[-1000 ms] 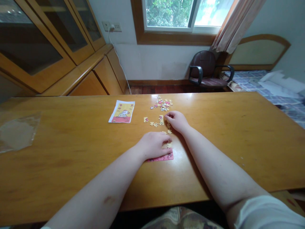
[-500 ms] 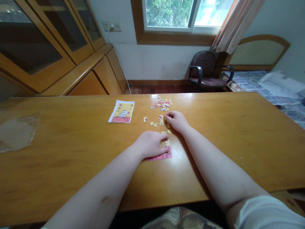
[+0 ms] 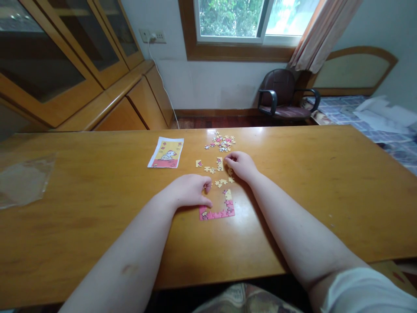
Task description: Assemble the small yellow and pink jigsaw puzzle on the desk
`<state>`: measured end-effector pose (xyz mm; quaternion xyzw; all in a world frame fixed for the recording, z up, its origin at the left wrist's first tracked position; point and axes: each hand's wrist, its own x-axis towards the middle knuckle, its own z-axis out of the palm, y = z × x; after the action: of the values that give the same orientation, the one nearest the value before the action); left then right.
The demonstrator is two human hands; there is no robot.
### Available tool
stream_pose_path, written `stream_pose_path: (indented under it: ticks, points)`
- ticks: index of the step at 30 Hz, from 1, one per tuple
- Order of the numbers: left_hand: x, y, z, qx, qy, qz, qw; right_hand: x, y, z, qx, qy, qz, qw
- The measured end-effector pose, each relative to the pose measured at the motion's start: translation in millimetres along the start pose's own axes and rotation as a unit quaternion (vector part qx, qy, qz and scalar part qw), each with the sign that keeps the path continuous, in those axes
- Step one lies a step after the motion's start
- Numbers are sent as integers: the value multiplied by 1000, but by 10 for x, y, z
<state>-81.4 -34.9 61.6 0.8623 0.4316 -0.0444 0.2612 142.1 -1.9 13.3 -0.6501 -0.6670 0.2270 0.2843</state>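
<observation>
My left hand [image 3: 192, 191] is over the left side of a partly joined puzzle border [image 3: 217, 214], thumb and fingers apart, with nothing visible between them. The border has a pink bottom row and a right side that turns yellow at the top. My right hand [image 3: 243, 166] rests on the table with thumb and forefinger closed, beside a joined yellow puzzle section [image 3: 220, 164]. Whatever the fingertips may hold is hidden. Loose yellow puzzle pieces [image 3: 223, 181] lie between the hands, and a corner piece with a pink mark [image 3: 198, 163] sits farther left.
A heap of puzzle pieces [image 3: 223, 142] lies near the table's far edge. Left of it is a reference picture card [image 3: 166, 153] with a white animal on yellow and pink. A clear plastic bag [image 3: 26, 180] lies at far left. Beyond the table stands a chair [image 3: 282, 93].
My left hand has moved left from the border's right side, uncovering the pink bottom row and several yellow pieces. My right hand has stayed nearly still.
</observation>
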Motion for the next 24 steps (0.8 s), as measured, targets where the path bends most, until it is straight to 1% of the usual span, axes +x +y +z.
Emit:
stream_pose_path:
  ticks: [3, 7, 9, 13, 15, 20, 24]
  points:
    - [13, -44, -4, -8, -8, -7, 1000, -3, 1, -6, 0, 0, -2, 1000]
    - [19, -44, -20, -2, 5, -11, 1000, 2, 24, -3, -4, 2, -6, 1000]
    - [18, -29, -33, 1, 35, -5, 999, 6, 35, 3, -6, 2, -8, 1000]
    - [42, -19, -26, 22, 136, -26, 990, 7, 37, 7, -6, 1, -6, 1000]
    - [68, -23, 6, 31, 158, -18, 987, 5, 29, 3, -6, 2, -7, 1000]
    - [143, -6, 126, 41, 136, 70, 987, -1, 15, -2, -7, -1, -8, 1000]
    - [191, 24, 182, 60, 117, 79, 988, 2, 27, 4, -9, -1, -8, 1000]
